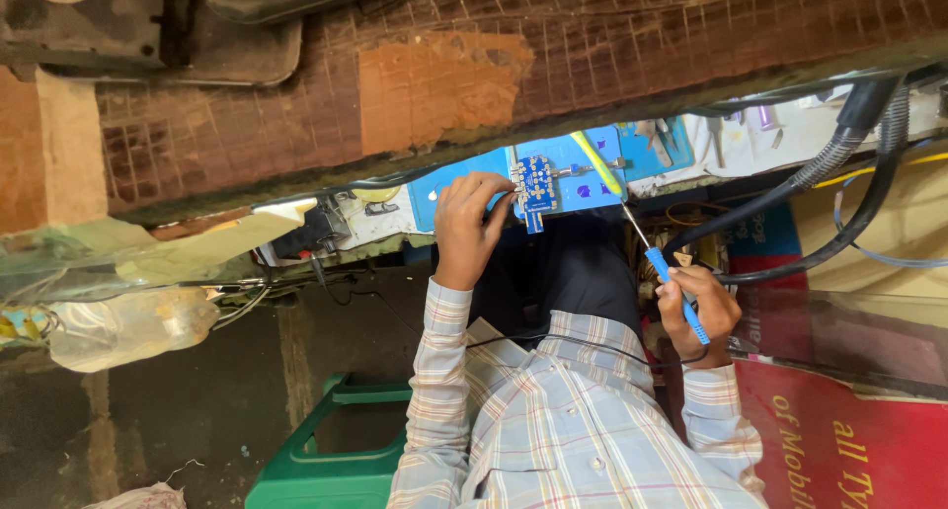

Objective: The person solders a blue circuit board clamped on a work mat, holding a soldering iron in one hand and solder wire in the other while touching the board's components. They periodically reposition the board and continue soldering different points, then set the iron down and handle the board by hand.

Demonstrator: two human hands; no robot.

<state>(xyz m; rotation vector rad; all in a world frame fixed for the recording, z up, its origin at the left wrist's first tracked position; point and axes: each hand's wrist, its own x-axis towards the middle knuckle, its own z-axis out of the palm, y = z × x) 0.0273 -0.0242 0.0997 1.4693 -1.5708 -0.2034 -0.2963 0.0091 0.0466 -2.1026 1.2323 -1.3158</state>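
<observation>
Brick paving [296,104] fills the far part of the view, and below it runs a narrow cluttered desk [395,223] with a blue work mat [592,188] at its middle. Near us, a green plastic stool [326,460] stands on the dark floor to the left, and thick black hoses [829,173] curl down on the right beside a red signboard [849,440]. A person in a checked shirt [553,420] bends over the desk.

On the mat lies a small blue circuit board [536,188], held in a metal clamp fixture. The left hand [469,223] rests on the mat just left of the board, its fingers [502,195] curled and touching the board's left edge, steadying it. The right hand [696,312] is closed around the blue handle of a soldering iron [671,282], held like a pen; its thin metal shaft points up toward the board, the tip near the mat's lower right edge and still apart from the board. A yellow-green strip [597,163] lies across the mat just above the tip.

To my eye the work goes best if the left fingers keep the board pinned flat, clear of the tip's path, while the iron comes in at a shallow angle and touches only the joint meant.
</observation>
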